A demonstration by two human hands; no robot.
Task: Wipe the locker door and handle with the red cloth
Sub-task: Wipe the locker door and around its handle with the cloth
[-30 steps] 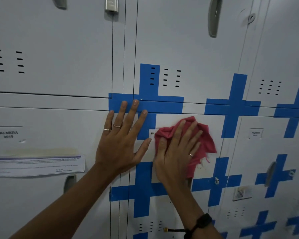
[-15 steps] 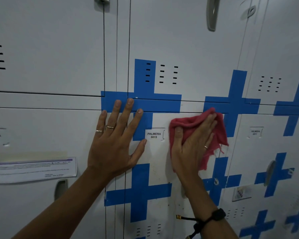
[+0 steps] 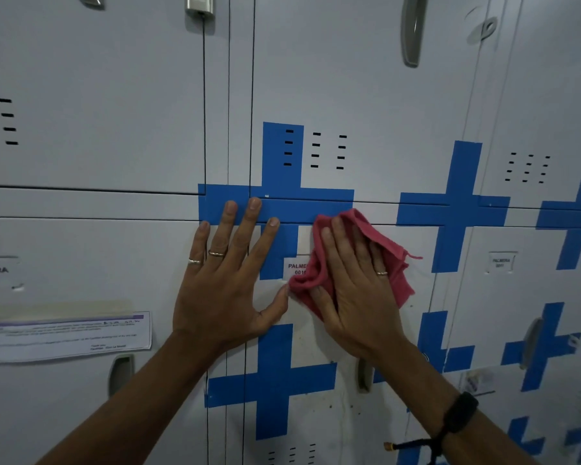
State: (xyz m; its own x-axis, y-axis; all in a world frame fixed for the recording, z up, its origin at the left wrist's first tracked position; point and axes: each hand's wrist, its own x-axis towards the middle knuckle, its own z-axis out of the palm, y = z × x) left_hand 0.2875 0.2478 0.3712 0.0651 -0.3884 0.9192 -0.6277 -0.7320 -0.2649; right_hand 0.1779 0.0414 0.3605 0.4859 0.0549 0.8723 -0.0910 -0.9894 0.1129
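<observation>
A white locker door [image 3: 316, 414] with blue tape crosses fills the middle of the view. My right hand [image 3: 353, 290] lies flat on the red cloth [image 3: 393, 263] and presses it against the door's upper part, partly over the name label [image 3: 296, 268]. My left hand [image 3: 228, 280] rests flat with spread fingers on the door's left edge and the frame, thumb tip almost at the cloth. The door's grey handle [image 3: 363, 375] shows just below my right wrist, mostly hidden by it.
Neighbouring lockers surround the door: one at left with a taped paper notice [image 3: 64, 335] and recessed handle [image 3: 121, 374], others at right with blue crosses [image 3: 453, 209]. A padlock [image 3: 200, 5] and a long handle [image 3: 411, 31] hang on the upper row.
My right hand slid the cloth right and up, then back left, now covering part of the label. The left hand stayed pressed in place.
</observation>
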